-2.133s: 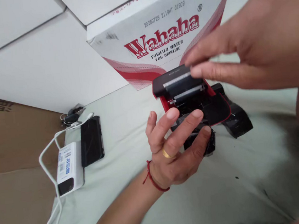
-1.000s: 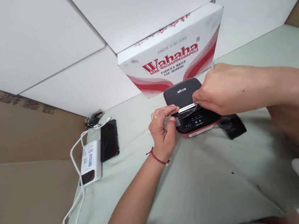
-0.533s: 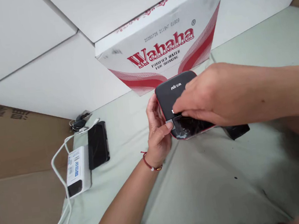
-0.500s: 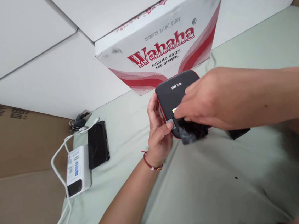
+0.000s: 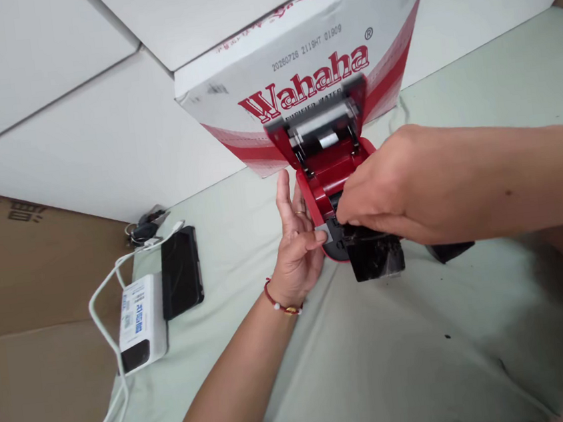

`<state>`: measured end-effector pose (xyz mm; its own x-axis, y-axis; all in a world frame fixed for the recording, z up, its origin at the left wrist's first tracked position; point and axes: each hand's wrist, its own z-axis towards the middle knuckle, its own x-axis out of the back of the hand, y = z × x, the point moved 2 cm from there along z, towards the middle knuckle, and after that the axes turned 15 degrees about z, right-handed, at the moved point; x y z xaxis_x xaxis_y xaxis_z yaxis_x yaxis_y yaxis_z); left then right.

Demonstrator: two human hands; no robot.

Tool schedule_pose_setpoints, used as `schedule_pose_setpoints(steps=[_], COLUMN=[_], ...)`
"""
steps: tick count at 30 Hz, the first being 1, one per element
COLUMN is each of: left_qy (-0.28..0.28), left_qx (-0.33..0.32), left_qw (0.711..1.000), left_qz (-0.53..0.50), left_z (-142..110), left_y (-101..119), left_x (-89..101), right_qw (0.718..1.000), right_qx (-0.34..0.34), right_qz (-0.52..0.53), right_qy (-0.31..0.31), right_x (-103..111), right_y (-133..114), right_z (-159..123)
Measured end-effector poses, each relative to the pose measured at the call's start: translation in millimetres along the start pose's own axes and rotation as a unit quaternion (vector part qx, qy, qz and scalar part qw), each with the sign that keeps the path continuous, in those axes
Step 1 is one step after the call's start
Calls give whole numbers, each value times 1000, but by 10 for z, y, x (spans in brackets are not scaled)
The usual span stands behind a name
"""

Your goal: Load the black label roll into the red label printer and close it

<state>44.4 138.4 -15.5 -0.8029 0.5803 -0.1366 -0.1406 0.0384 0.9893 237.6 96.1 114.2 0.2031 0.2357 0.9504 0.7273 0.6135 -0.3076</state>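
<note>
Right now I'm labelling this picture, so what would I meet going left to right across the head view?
Brown cardboard box → white power bank → black smartphone → left hand → red-and-black device with its lid raised → right hand.

The white-and-red carton (image 5: 305, 77) reads "Wahaha®" below "2119HT 01909".

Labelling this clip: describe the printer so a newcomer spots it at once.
Find the big Wahaha water carton. In front of it, between the left hand and right hand, is the printer. Its raised lid and red interior set it apart from the black phone and white power bank.
</note>
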Motion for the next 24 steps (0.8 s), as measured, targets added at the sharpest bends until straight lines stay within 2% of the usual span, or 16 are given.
schedule_pose_setpoints(steps=[2, 5, 7, 10, 14, 20, 22, 24], left_qy=[-6, 1, 4, -3, -9, -6, 5, 9], left_qx=[-5, -29, -45, -52, -59, -59, -49, -46], left_qw=[1000, 999, 998, 998, 997, 997, 998, 998], left_qz=[13, 24, 34, 42, 54, 40, 34, 40], left_z=[-4, 1, 7, 11, 17, 29, 22, 16], left_y=[-1, -19, -39, -71, -111, -140, -137, -137], left_x=[-10, -9, 2, 27, 56, 44, 41, 47], right_qw=[997, 978, 967, 967, 967, 969, 967, 964], right_qx=[-70, -208, -253, -246, -239, -179, -176, -176], right_qz=[9, 25, 30, 39, 47, 169, 180, 173], right_qy=[-18, 0, -22, -61, -73, -5, 37, 95], right_x=[59, 100, 71, 22, 18, 169, 288, 420], right_y=[35, 143, 215, 284, 345, 302, 339, 516], right_z=[95, 197, 235, 266, 281, 207, 52, -181])
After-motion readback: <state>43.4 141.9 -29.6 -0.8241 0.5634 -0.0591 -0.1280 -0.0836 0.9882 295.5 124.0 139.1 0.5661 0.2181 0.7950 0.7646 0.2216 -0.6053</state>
